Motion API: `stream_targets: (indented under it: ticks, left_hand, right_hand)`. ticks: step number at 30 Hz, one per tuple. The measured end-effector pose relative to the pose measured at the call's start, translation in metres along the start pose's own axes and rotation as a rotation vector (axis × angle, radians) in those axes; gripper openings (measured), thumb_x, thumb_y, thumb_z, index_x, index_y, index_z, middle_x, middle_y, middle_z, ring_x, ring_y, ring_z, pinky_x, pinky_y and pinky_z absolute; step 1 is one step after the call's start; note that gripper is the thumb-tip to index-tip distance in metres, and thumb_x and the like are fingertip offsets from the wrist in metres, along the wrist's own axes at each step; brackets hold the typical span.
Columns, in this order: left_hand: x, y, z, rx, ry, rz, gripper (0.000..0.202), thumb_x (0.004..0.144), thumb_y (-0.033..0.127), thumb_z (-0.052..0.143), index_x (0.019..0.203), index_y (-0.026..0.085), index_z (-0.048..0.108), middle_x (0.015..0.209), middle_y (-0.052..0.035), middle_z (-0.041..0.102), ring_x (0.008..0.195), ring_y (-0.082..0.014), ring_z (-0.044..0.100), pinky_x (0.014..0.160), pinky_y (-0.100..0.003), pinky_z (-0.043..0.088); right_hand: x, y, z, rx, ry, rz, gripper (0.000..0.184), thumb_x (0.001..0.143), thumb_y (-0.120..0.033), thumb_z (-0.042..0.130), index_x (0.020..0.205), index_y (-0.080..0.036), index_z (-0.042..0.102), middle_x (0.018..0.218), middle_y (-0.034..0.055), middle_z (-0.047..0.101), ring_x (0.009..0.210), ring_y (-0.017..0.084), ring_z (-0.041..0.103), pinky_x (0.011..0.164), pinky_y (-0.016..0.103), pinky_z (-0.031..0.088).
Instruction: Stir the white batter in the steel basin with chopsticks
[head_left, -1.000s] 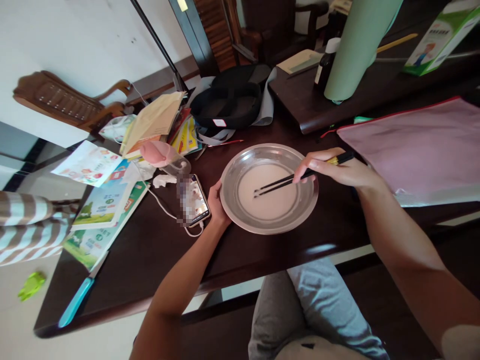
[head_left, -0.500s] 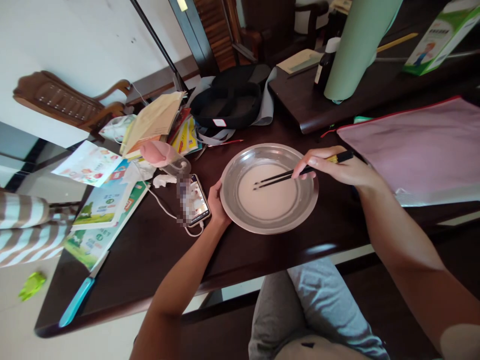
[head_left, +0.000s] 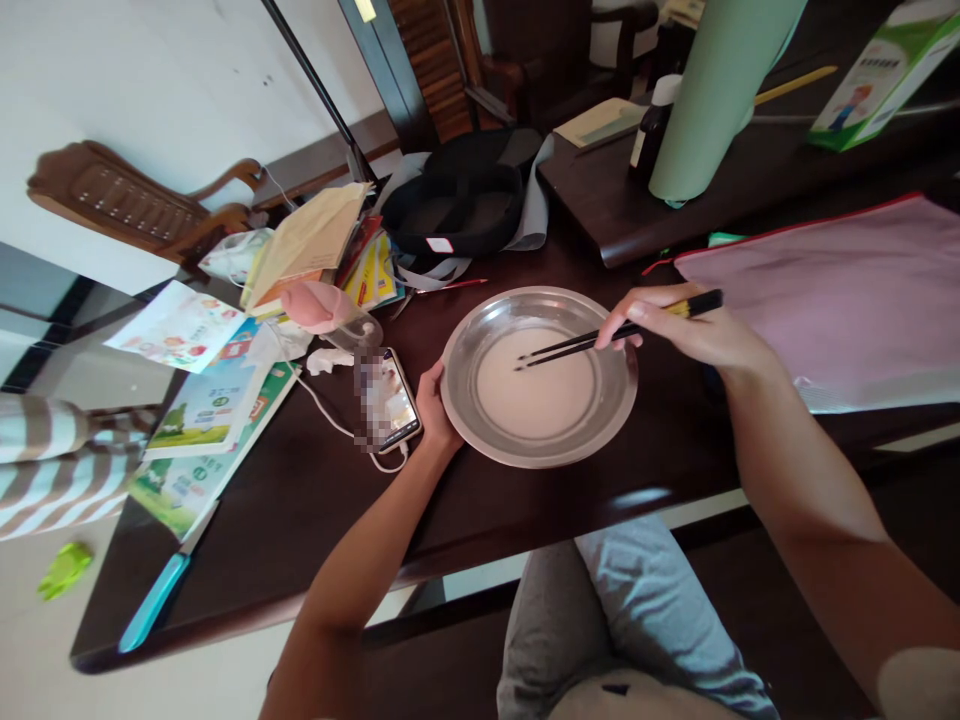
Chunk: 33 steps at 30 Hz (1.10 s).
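Observation:
A round metal plate [head_left: 463, 415] sits on the dark wooden table [head_left: 300, 520] and holds a thin pale liquid [head_left: 536, 395]. My left hand [head_left: 435, 408] grips the plate's left rim with its fingers closed on it. My right hand [head_left: 686, 325] is closed on a pair of black chopsticks [head_left: 577, 346] over the plate's right rim. The chopstick tips point left, over the middle of the liquid. A phone [head_left: 386, 402] with a lit screen lies just left of my left hand.
Picture books [head_left: 206, 425] and papers pile up at the table's left, with a pink bottle [head_left: 326, 312] lying on its side. A black bag [head_left: 457, 200] lies behind the plate, a pink zip pouch [head_left: 840, 300] to the right. A green cylinder [head_left: 712, 100] stands at the back.
My right hand has drawn back to the right and up a little, taking the chopstick tips from the left part of the liquid toward the middle. The left hand and plate have stayed put.

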<state>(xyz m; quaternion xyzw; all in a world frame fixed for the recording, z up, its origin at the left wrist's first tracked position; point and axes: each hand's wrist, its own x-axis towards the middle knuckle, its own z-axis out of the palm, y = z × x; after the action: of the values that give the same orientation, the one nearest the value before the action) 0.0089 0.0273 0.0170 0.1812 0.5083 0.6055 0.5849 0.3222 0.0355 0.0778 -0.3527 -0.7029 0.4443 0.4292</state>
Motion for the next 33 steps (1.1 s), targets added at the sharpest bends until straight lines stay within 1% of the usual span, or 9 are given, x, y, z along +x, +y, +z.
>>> stream_targets:
  ticks: [4, 10, 13, 17, 20, 24, 27, 30, 33]
  left_hand:
    - [-0.001, 0.002, 0.001, -0.024, 0.038, -0.054, 0.022, 0.077, 0.038, 0.075, 0.063, 0.021, 0.072, 0.062, 0.0010, 0.072, 0.075, -0.0222, 0.077, 0.079, -0.032, 0.060]
    - [-0.001, 0.001, 0.001, -0.014, 0.027, -0.033, 0.025, 0.078, 0.040, 0.079, 0.063, 0.022, 0.071, 0.062, 0.0031, 0.073, 0.063, -0.0172, 0.070, 0.071, -0.028, 0.058]
    - [0.000, 0.001, 0.000, -0.017, 0.025, -0.026, 0.024, 0.078, 0.040, 0.078, 0.064, 0.022, 0.071, 0.063, 0.0029, 0.073, 0.064, -0.0172, 0.071, 0.072, -0.028, 0.058]
    - [0.001, 0.001, -0.001, -0.020, 0.013, -0.033, 0.023, 0.076, 0.040, 0.079, 0.065, 0.021, 0.071, 0.063, 0.0020, 0.072, 0.074, -0.0221, 0.077, 0.078, -0.032, 0.060]
    - [0.000, 0.001, 0.000, -0.013, 0.008, -0.027, 0.025, 0.076, 0.041, 0.080, 0.064, 0.022, 0.069, 0.063, 0.0022, 0.071, 0.076, -0.0234, 0.078, 0.080, -0.033, 0.060]
    - [-0.002, 0.002, 0.002, -0.020, 0.030, -0.026, 0.024, 0.077, 0.038, 0.077, 0.062, 0.022, 0.068, 0.063, 0.0028, 0.071, 0.066, -0.0183, 0.071, 0.075, -0.031, 0.059]
    - [-0.003, 0.002, 0.002, -0.029, 0.029, -0.025, 0.023, 0.076, 0.038, 0.076, 0.061, 0.022, 0.069, 0.062, 0.0027, 0.071, 0.064, -0.0171, 0.069, 0.075, -0.031, 0.059]
    - [-0.002, 0.002, 0.001, -0.021, 0.003, -0.034, 0.023, 0.075, 0.041, 0.079, 0.064, 0.023, 0.069, 0.063, 0.0014, 0.072, 0.077, -0.0232, 0.076, 0.079, -0.033, 0.060]
    - [0.000, 0.001, -0.001, -0.015, 0.018, -0.040, 0.024, 0.075, 0.042, 0.079, 0.066, 0.022, 0.069, 0.064, 0.0011, 0.072, 0.082, -0.0247, 0.077, 0.080, -0.033, 0.060]
  right_hand:
    - [-0.004, 0.001, -0.008, 0.160, 0.110, -0.002, 0.046, 0.103, -0.057, 0.074, 0.078, -0.020, 0.085, 0.069, 0.0061, 0.079, 0.059, 0.015, 0.066, 0.054, 0.028, 0.049]
    - [-0.001, -0.002, 0.001, 0.028, -0.090, 0.041, 0.047, 0.106, -0.057, 0.068, 0.089, -0.019, 0.089, 0.085, 0.0077, 0.084, 0.070, 0.016, 0.071, 0.064, 0.030, 0.055]
    - [0.000, -0.001, -0.001, -0.004, -0.001, 0.010, 0.047, 0.108, -0.056, 0.067, 0.087, -0.020, 0.089, 0.083, 0.0071, 0.083, 0.069, 0.014, 0.069, 0.063, 0.028, 0.052]
    - [-0.003, 0.003, -0.009, 0.150, 0.111, -0.009, 0.046, 0.103, -0.057, 0.074, 0.077, -0.021, 0.085, 0.069, 0.0060, 0.079, 0.059, 0.015, 0.066, 0.053, 0.029, 0.048]
    - [-0.004, 0.002, -0.006, 0.186, 0.024, 0.007, 0.043, 0.103, -0.055, 0.073, 0.080, -0.021, 0.086, 0.069, 0.0060, 0.079, 0.059, 0.016, 0.068, 0.054, 0.030, 0.050]
    - [-0.001, -0.002, 0.002, 0.041, -0.094, 0.030, 0.048, 0.107, -0.056, 0.067, 0.087, -0.018, 0.089, 0.085, 0.0087, 0.084, 0.068, 0.016, 0.071, 0.063, 0.030, 0.053]
    - [0.000, -0.002, 0.000, 0.023, 0.012, 0.015, 0.048, 0.106, -0.056, 0.068, 0.085, -0.018, 0.088, 0.082, 0.0084, 0.083, 0.066, 0.015, 0.068, 0.061, 0.029, 0.051]
    - [-0.002, 0.000, -0.006, 0.129, 0.119, 0.005, 0.047, 0.102, -0.058, 0.074, 0.078, -0.020, 0.085, 0.070, 0.0065, 0.079, 0.059, 0.015, 0.064, 0.054, 0.029, 0.048]
    - [-0.004, 0.000, -0.005, 0.181, 0.061, 0.011, 0.045, 0.102, -0.057, 0.074, 0.078, -0.021, 0.085, 0.068, 0.0058, 0.078, 0.057, 0.016, 0.066, 0.052, 0.029, 0.048]
